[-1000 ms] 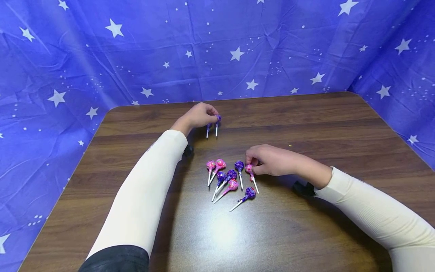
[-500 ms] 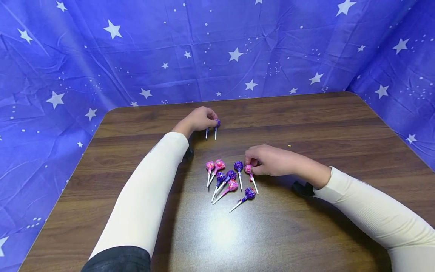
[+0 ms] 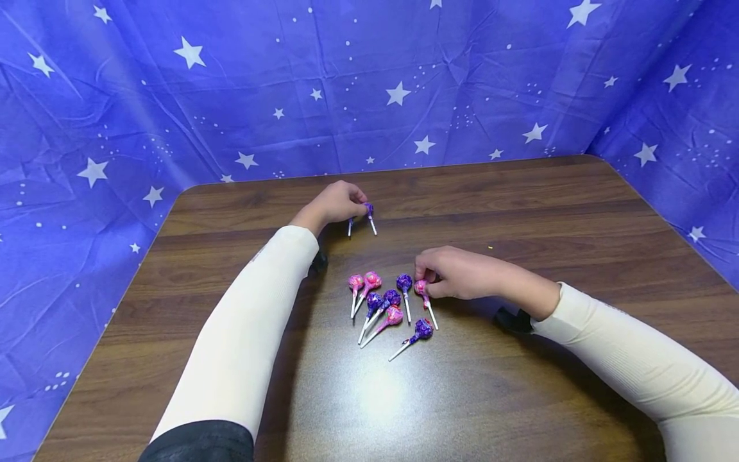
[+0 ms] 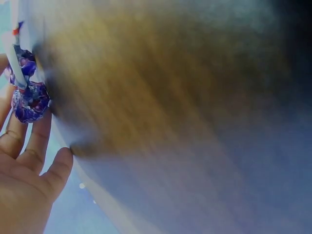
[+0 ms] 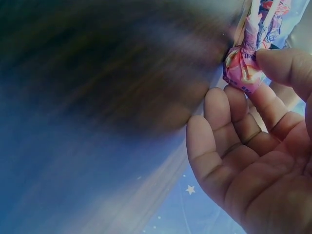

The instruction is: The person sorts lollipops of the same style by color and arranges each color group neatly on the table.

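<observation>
At the far side of the table my left hand pinches the head of a purple-wrapped lollipop, its white stick slanting toward me. A second purple lollipop lies just left of it, mostly hidden under the hand. Both purple heads show by the fingers in the left wrist view. Nearer, my right hand holds a pink-wrapped lollipop by its head between thumb and finger. Beside that pink one lies a purple lollipop, with another purple lollipop below.
Left of the right hand lies a loose cluster of pink lollipops and purple lollipops, some sticks crossing. A tiny yellow scrap lies on the wooden table. A blue star-printed cloth hangs behind it.
The purple lollipop in my left hand has turned, its stick end swinging to the right. My left hand has shifted slightly nearer. The right hand and the cluster look unmoved.
</observation>
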Demonstrator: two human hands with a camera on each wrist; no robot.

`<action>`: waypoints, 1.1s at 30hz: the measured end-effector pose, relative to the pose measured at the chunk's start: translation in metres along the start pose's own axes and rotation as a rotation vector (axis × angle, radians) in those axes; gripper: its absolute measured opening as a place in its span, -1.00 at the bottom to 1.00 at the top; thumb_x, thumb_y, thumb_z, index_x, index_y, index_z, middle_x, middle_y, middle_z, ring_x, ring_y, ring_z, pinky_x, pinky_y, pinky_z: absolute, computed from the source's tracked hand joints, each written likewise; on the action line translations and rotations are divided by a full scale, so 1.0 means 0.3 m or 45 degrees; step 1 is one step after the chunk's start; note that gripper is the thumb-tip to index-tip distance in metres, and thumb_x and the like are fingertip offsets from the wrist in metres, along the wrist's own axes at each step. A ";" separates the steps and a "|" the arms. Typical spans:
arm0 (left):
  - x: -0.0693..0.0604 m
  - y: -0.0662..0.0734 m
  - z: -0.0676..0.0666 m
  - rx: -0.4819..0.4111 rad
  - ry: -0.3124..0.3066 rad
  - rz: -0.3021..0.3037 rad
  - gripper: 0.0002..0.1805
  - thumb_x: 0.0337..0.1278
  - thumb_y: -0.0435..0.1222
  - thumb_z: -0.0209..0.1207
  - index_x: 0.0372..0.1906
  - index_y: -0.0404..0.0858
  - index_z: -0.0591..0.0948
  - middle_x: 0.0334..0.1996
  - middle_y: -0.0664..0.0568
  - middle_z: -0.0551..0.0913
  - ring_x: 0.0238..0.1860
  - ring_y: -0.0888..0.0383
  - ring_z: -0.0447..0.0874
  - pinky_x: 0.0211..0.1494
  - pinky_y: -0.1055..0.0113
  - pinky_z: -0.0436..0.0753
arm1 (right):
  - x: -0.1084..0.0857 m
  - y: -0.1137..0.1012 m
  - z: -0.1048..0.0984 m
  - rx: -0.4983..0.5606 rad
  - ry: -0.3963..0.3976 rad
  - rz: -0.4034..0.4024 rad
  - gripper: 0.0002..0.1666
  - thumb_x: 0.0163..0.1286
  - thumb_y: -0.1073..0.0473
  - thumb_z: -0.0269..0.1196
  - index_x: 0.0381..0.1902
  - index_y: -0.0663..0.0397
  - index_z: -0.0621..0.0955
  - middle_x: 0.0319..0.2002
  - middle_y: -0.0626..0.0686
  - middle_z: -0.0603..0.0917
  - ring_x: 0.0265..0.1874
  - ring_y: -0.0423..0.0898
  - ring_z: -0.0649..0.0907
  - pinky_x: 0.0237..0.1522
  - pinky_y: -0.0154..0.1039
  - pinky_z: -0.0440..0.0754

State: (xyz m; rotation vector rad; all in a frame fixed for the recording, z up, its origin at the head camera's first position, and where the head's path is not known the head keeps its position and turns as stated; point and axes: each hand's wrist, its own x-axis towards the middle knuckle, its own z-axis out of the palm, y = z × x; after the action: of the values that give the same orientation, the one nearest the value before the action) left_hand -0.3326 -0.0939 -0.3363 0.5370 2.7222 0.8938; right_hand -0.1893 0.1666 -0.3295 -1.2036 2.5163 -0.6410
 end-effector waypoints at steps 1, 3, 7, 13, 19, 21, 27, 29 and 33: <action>0.000 0.000 0.000 -0.006 0.003 0.005 -0.72 0.22 -0.28 0.24 -0.04 -0.35 0.67 -0.14 -0.10 0.70 -0.10 0.05 0.60 0.07 0.23 0.52 | 0.001 0.002 0.001 0.001 0.000 -0.001 -0.91 0.25 0.31 0.30 -0.36 0.03 0.58 -0.34 -0.12 0.56 -0.32 -0.19 0.57 -0.22 -0.24 0.54; -0.001 0.000 -0.002 -0.012 0.006 0.013 -0.72 0.21 -0.29 0.24 -0.04 -0.36 0.67 -0.14 -0.11 0.70 -0.11 0.05 0.60 0.05 0.24 0.52 | 0.001 0.005 0.002 0.006 0.001 -0.002 -0.91 0.26 0.31 0.29 -0.36 0.02 0.58 -0.33 -0.13 0.56 -0.32 -0.21 0.57 -0.22 -0.24 0.55; -0.009 0.006 -0.014 -0.002 0.023 0.017 -0.68 0.20 -0.26 0.24 0.00 -0.34 0.66 -0.09 -0.10 0.69 -0.05 0.04 0.59 0.10 0.21 0.51 | 0.002 0.007 0.003 0.007 -0.001 -0.001 -0.91 0.25 0.30 0.29 -0.36 0.02 0.58 -0.33 -0.13 0.57 -0.32 -0.22 0.56 -0.21 -0.24 0.55; -0.042 0.027 -0.049 0.064 0.133 0.129 -0.65 0.18 -0.24 0.26 0.01 -0.34 0.65 -0.04 -0.11 0.67 0.00 0.02 0.59 0.16 0.17 0.49 | 0.002 0.002 0.001 0.017 -0.006 0.007 -0.92 0.25 0.31 0.29 -0.36 0.04 0.59 -0.33 -0.11 0.58 -0.31 -0.22 0.57 -0.20 -0.23 0.56; -0.152 0.070 -0.054 0.193 0.170 0.408 -0.72 0.13 -0.29 0.30 -0.09 -0.36 0.69 -0.11 -0.12 0.67 -0.06 -0.04 0.63 0.08 0.13 0.52 | 0.002 0.004 0.003 0.021 -0.010 0.007 -0.92 0.25 0.31 0.29 -0.35 0.05 0.59 -0.31 -0.10 0.59 -0.31 -0.22 0.57 -0.19 -0.23 0.56; -0.205 0.082 -0.045 0.240 0.127 0.509 -0.75 0.12 -0.31 0.31 -0.12 -0.36 0.70 -0.16 -0.13 0.67 -0.11 -0.06 0.64 0.02 0.13 0.54 | 0.004 0.005 0.003 0.017 -0.011 0.003 -0.92 0.24 0.30 0.29 -0.35 0.04 0.58 -0.32 -0.11 0.58 -0.31 -0.21 0.57 -0.20 -0.23 0.56; -0.349 0.105 -0.012 0.289 -0.123 0.630 -0.75 0.14 -0.29 0.32 -0.12 -0.35 0.70 -0.18 -0.11 0.66 -0.15 -0.03 0.65 0.00 0.16 0.57 | 0.007 0.004 0.001 0.003 -0.005 -0.007 -0.88 0.21 0.32 0.29 -0.36 0.02 0.56 -0.35 -0.13 0.55 -0.33 -0.19 0.55 -0.23 -0.23 0.54; -0.382 0.108 -0.001 0.277 -0.201 0.603 -0.73 0.15 -0.27 0.32 -0.10 -0.34 0.69 -0.18 -0.08 0.65 -0.15 0.01 0.64 -0.01 0.18 0.57 | 0.006 0.004 0.001 0.001 -0.007 -0.007 -0.88 0.22 0.32 0.29 -0.35 0.02 0.56 -0.34 -0.13 0.55 -0.32 -0.19 0.55 -0.23 -0.23 0.54; -0.426 0.104 0.022 0.271 -0.265 0.550 -0.75 0.14 -0.26 0.33 -0.11 -0.31 0.69 -0.23 -0.02 0.64 -0.21 0.09 0.61 -0.07 0.23 0.57 | 0.004 0.005 0.002 -0.001 -0.014 -0.002 -0.91 0.26 0.30 0.29 -0.34 0.03 0.57 -0.34 -0.13 0.55 -0.32 -0.19 0.56 -0.22 -0.23 0.54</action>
State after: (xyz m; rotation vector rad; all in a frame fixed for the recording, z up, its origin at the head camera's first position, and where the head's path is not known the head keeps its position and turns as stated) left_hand -0.2061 -0.1195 -0.3100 1.2218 2.5634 0.5892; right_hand -0.1909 0.1663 -0.3309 -1.2061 2.5069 -0.6324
